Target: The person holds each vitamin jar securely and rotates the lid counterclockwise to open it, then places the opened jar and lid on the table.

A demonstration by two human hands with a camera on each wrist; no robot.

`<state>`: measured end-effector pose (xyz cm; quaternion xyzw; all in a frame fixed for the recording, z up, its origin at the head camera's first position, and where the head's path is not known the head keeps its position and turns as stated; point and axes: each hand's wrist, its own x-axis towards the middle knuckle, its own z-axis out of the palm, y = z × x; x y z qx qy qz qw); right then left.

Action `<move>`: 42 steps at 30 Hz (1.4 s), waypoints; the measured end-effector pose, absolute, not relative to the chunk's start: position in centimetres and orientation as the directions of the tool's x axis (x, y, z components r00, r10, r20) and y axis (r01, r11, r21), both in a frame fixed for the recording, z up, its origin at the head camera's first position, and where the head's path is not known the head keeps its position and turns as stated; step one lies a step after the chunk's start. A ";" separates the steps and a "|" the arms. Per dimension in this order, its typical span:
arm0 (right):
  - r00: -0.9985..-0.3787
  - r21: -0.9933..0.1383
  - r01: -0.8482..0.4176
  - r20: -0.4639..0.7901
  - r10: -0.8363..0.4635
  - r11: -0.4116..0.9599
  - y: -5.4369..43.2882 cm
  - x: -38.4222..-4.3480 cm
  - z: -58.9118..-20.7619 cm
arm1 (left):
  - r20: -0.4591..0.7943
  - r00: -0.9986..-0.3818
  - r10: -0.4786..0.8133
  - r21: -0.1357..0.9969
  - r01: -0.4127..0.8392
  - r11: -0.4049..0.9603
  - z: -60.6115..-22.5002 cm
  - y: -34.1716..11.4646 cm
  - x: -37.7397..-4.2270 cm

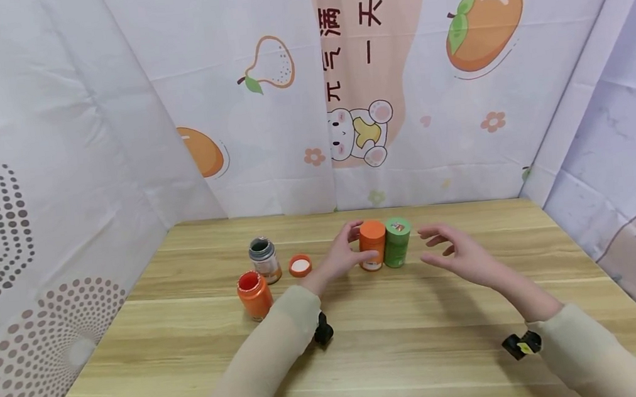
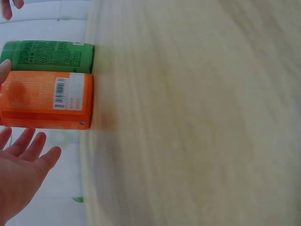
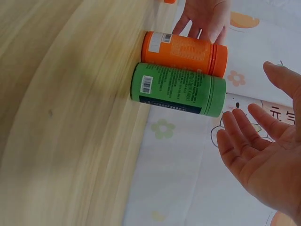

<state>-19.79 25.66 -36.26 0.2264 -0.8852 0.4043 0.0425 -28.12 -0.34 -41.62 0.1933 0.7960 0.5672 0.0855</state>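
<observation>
Wooden table (image 1: 421, 341), enclosed by white fabric walls printed with fruit and a bear. Orange canister (image 1: 372, 245) and green canister (image 1: 397, 241) stand upright, touching side by side, near the far middle of the table.

Left hand (image 1: 342, 254): fingers relaxed and spread, cupped at the orange canister's left side; thumb and fingertips lie at its wall, no firm grip visible.

Right hand (image 1: 459, 254): open, fingers apart, palm toward the green canister, just to its right, not touching.

Further left: open orange jar (image 1: 254, 294), grey-capped jar (image 1: 264, 259), loose orange lid (image 1: 300, 265) lying inner side up.
</observation>
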 end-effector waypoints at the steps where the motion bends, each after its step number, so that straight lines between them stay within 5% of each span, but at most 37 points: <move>1: -0.893 -0.695 -0.437 0.261 -0.366 0.571 25.8 -19.8 -36.3 | 0.078 -0.911 0.405 0.938 0.205 0.280 -41.7 -0.3 -28.2; 29: -0.911 -0.691 -0.406 0.258 -0.320 0.598 27.9 -19.2 -36.7 | 0.094 -0.890 0.446 0.902 0.266 0.341 -43.5 0.9 -29.1; 42: -0.895 -0.674 -0.437 0.259 -0.364 0.595 27.4 -19.4 -35.4 | 0.101 -0.875 0.474 0.897 0.286 0.336 -40.7 -0.7 -27.2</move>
